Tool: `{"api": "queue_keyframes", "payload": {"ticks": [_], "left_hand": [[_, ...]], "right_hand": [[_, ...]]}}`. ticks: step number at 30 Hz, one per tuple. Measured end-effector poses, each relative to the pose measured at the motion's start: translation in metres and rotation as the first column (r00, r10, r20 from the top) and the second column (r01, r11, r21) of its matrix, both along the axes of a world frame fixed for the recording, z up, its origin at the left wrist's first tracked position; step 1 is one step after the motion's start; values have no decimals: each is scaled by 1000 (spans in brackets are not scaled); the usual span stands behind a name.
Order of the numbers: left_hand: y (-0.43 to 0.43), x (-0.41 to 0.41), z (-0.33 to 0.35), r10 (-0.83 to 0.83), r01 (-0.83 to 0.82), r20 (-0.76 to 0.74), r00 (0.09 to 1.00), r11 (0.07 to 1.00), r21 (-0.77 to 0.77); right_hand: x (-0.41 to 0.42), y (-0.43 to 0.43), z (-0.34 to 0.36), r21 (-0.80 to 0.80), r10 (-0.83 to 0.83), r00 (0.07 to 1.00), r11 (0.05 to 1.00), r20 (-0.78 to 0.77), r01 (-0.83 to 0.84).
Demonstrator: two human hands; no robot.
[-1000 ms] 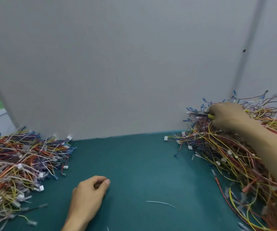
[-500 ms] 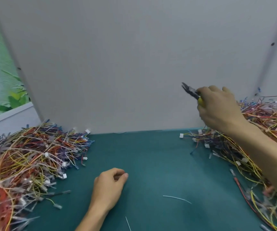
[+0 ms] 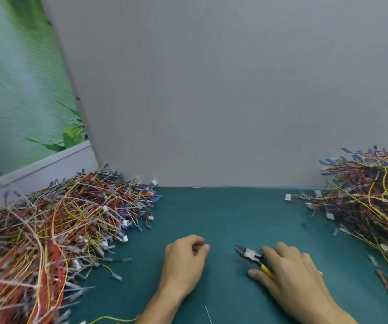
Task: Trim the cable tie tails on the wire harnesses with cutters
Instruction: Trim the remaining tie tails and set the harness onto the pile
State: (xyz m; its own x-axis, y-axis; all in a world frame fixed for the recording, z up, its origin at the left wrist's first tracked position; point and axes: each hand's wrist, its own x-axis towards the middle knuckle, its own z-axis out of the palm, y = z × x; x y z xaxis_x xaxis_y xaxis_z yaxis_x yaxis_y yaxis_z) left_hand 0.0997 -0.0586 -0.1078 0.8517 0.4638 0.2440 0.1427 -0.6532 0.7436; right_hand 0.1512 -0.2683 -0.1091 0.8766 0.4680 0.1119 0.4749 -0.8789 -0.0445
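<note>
The head view shows one pair of cutters (image 3: 250,254) low on the teal tabletop (image 3: 223,218), just right of centre. Their long axis runs from near right to far left, the dark nose pointing left and slightly away, toward the left hand (image 3: 184,265). The yellow handles are mostly covered by the right hand (image 3: 289,277), which grips them with the thumb on the near side and the fingers draped over the top. The left hand rests on the tabletop just beside the nose, not touching it, curled into a loose fist with the thumb against the forefinger and nothing visible in it. Half a second ago the right hand held the cutters raised before the grey wall (image 3: 211,90) next to the right heap; now they are down by the left hand, whose fist is unchanged. There are two hands and two heaps of wire harnesses, one left (image 3: 59,230) and one right (image 3: 370,206). One cut tie tail (image 3: 208,314) lies between the forearms.
</note>
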Motion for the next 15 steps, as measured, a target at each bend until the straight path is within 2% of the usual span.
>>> {"api": "queue_keyframes", "payload": {"ticks": [5, 10, 15], "left_hand": [[-1, -3, 1, 17, -17, 1, 1000, 994, 104], [11, -3, 10, 82, -83, 7, 997, 987, 139], [41, 3, 38, 220, -223, 43, 974, 933, 284]], "right_hand": [[2, 0, -6, -7, 5, 999, 1000, 54, -5], [4, 2, -7, -8, -18, 999, 1000, 49, 18], [6, 3, -6, 0, -27, 998, 1000, 52, 27]]}}
